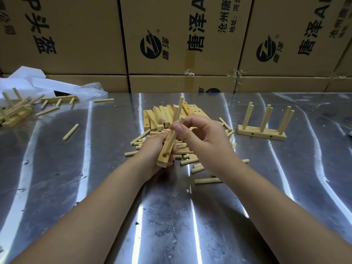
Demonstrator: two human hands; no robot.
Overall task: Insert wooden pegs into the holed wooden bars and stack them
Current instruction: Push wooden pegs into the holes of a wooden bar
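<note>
A shiny metal counter (pixel 57 168) runs back to a wall of closed, printed cardboard boxes (pixel 76 35). White foam (pixel 22 80) lies far left of the left hand (pixel 152 149). That hand grips a holed bar (pixel 161 162) whose long axis tilts up and away, with one open hole showing near its near end. The right hand (pixel 205 136) pinches a peg (pixel 171 141) between thumb and forefinger, and the peg leans up from the bar's face. Two taller pegs (pixel 180 105) rise past the right thumb. Beyond both hands lies a pile of bars (pixel 160 117), with loose pegs (pixel 187 157) scattered beneath the hands. Right of the right hand stands a pegged bar (pixel 262 132), its pegs upright. Far left is a heap (pixel 15 115) of pegged bars.
</note>
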